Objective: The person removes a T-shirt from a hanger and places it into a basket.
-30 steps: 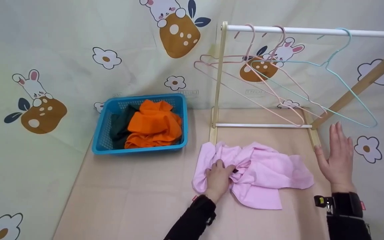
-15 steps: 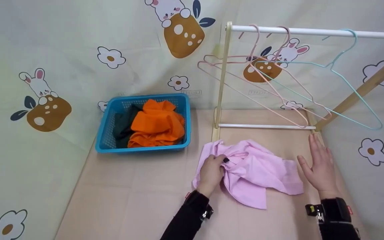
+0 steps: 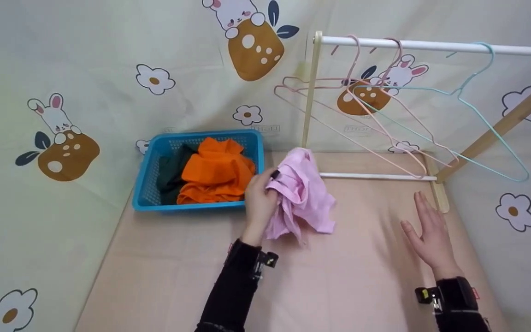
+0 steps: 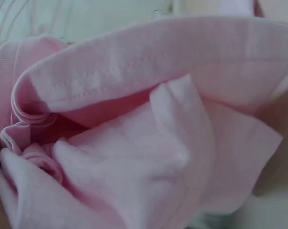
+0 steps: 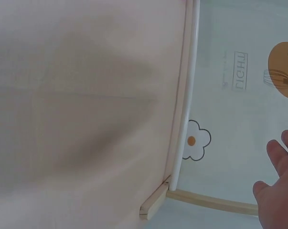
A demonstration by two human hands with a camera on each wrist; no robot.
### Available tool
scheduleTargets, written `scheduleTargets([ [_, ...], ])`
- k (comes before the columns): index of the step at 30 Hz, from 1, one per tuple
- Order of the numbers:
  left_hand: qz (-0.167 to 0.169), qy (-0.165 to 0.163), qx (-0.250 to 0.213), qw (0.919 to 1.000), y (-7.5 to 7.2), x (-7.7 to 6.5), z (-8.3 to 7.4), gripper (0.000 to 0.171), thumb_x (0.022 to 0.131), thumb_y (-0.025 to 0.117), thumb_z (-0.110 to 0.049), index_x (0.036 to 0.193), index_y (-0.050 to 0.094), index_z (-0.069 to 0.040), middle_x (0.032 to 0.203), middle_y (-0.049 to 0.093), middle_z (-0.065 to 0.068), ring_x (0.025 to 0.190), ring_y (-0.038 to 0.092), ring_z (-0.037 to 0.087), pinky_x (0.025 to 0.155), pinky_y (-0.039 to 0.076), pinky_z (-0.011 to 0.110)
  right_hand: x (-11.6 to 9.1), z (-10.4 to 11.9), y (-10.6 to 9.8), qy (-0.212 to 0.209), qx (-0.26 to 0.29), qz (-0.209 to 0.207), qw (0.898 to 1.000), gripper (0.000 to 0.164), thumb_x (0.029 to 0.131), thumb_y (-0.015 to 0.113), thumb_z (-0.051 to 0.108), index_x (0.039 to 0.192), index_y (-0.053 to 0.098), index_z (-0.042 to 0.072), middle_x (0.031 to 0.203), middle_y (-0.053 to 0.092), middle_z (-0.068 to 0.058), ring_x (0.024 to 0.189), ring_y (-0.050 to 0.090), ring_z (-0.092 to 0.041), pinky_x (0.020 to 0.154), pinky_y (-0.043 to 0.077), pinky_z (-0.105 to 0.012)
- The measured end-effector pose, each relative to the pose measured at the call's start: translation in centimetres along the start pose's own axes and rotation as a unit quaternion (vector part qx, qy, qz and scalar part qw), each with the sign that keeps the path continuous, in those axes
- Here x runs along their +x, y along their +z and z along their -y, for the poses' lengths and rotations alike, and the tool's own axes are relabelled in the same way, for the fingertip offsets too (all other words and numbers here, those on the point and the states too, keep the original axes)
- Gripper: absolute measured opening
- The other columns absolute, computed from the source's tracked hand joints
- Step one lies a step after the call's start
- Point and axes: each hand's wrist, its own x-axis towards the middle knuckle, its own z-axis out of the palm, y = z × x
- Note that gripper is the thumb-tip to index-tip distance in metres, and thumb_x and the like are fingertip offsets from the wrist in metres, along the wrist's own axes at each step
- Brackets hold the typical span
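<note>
A crumpled pink shirt point(image 3: 311, 198) hangs from my left hand point(image 3: 259, 200), raised off the table beside the basket's front right corner. The fingers grip a bunched part of it; some are hidden by the cloth. In the left wrist view the shirt point(image 4: 134, 162) fills most of the picture, with a stitched hem across the top. My right hand point(image 3: 431, 237) is held over the table near the rack's right foot, fingers straight and thumb apart, holding nothing. The right wrist view catches this hand point(image 5: 280, 195) at its right edge.
A blue basket point(image 3: 187, 208) holds an orange cloth point(image 3: 217, 168) and a dark green cloth point(image 3: 171, 173). On the rack's white top bar point(image 3: 436, 45) hang two pink hangers point(image 3: 355, 60) and a turquoise hanger point(image 3: 491, 124). Patterned curtain point(image 3: 109, 46) encloses the beige table point(image 3: 191, 286).
My left hand has lifted the pink shirt off the table and carried it left and away from me towards the basket. My right hand has shifted left and a little nearer, still straight-fingered.
</note>
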Motion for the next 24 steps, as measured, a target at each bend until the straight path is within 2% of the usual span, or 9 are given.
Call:
scheduleTargets([
  [7,-0.102,-0.036,-0.044,0.9932,-5.7,3.1,-1.1,0.037,0.084,0.063,0.006,0.118,0.072,-0.005,0.108,0.069,0.013,0.096,0.06,0.03,0.09,0.048,0.042,-0.4,0.3,0.7,-0.001,0.015,0.004,1.0,0.073,0.09,0.065,0.012,0.154,0.03,0.003,0.155,0.031,-0.026,0.138,0.03,-0.049,0.116,0.009,-0.058],
  [12,-0.168,-0.03,-0.042,0.9844,-10.0,5.4,-1.2,0.036,0.086,0.061,0.006,0.119,0.071,-0.004,0.114,0.068,0.013,0.102,0.059,0.028,0.093,0.047,0.039,-0.5,0.3,1.2,-0.002,0.011,0.009,1.0,0.073,0.091,0.064,0.013,0.154,0.03,0.004,0.155,0.031,-0.026,0.139,0.029,-0.049,0.117,0.009,-0.056],
  [16,-0.207,0.003,-0.009,0.9783,-13.0,7.1,-0.4,0.034,0.086,0.061,0.005,0.117,0.072,-0.006,0.111,0.068,0.013,0.102,0.058,0.025,0.089,0.044,0.036,-0.5,0.3,1.3,-0.002,0.01,0.01,1.0,0.073,0.091,0.064,0.013,0.155,0.029,0.005,0.155,0.031,-0.025,0.139,0.029,-0.048,0.117,0.009,-0.055],
  [19,-0.22,0.032,0.021,0.9747,-14.7,8.1,0.7,0.033,0.087,0.061,0.003,0.115,0.073,-0.008,0.105,0.067,0.014,0.098,0.056,0.026,0.084,0.042,0.036,-0.5,0.2,1.4,-0.002,0.011,0.01,1.0,0.073,0.091,0.064,0.013,0.155,0.03,0.005,0.155,0.031,-0.025,0.138,0.03,-0.049,0.117,0.01,-0.056],
  [24,-0.235,0.039,0.069,0.9687,-16.5,8.8,3.2,0.026,0.092,0.059,-0.003,0.114,0.072,-0.008,0.104,0.059,0.018,0.097,0.053,0.028,0.082,0.042,0.039,-0.5,0.2,1.3,-0.001,0.012,0.011,1.0,0.073,0.091,0.064,0.013,0.154,0.03,0.004,0.155,0.031,-0.025,0.138,0.03,-0.049,0.117,0.01,-0.055],
])
